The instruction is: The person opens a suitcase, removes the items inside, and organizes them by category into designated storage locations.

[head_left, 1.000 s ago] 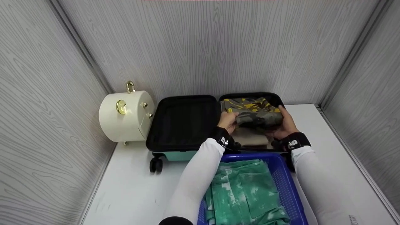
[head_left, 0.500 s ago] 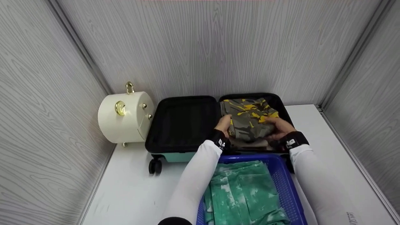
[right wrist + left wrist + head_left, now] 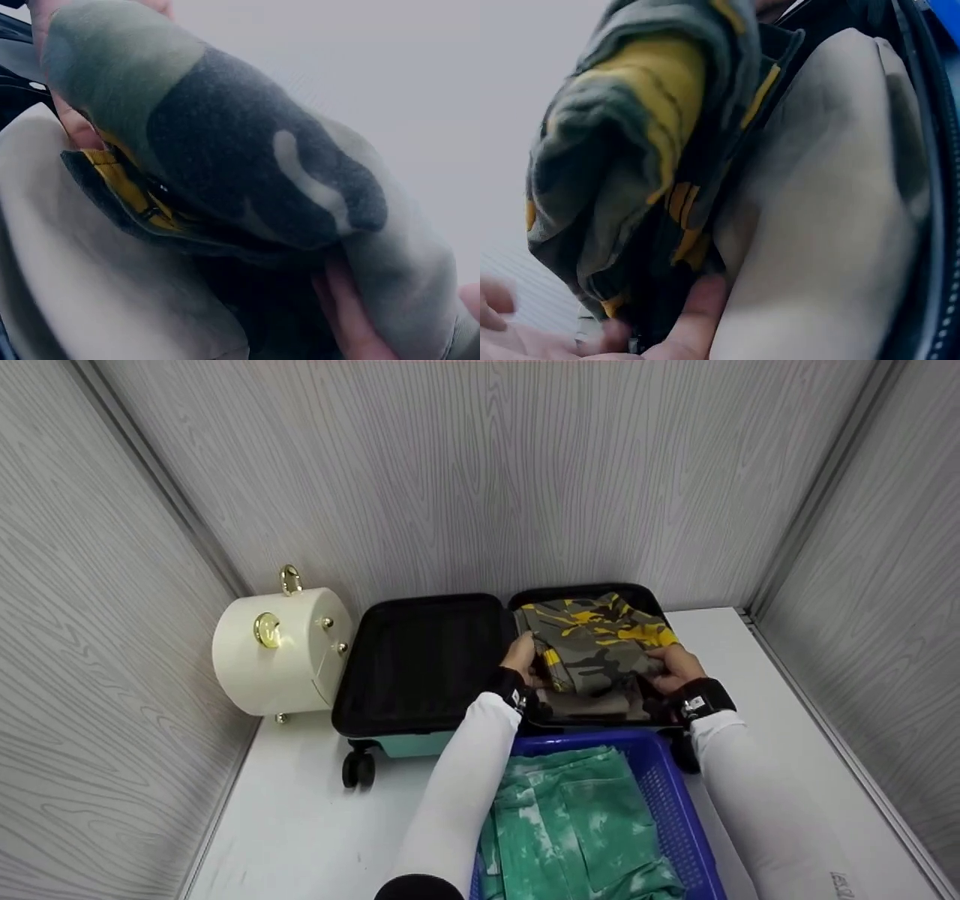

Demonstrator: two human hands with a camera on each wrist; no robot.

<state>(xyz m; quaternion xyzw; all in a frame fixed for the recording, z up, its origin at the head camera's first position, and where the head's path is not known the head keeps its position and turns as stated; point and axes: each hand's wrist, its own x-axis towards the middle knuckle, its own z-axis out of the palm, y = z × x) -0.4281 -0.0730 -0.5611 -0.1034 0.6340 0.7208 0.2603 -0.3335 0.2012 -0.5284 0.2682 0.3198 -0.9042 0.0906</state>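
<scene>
In front of the open suitcase [image 3: 420, 667], a perforated blue plastic basket [image 3: 666, 791] holds folded green, white-mottled fabric [image 3: 577, 825]. Over the suitcase's right half, a left hand [image 3: 523, 656] and right hand [image 3: 676, 667] pinch a soft camouflage garment [image 3: 592, 637], the left grip partly hidden, above smooth beige cloth [image 3: 589, 705]. Settling it seems underway; flattening it calls for even lowering. Behind the suitcase: woodgrain panelling [image 3: 450, 487].

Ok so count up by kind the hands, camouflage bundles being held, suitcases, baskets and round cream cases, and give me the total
Hands: 2, left hand and right hand
Camouflage bundle: 1
Open suitcase: 1
Blue basket: 1
Round cream case: 1
Total: 6
</scene>
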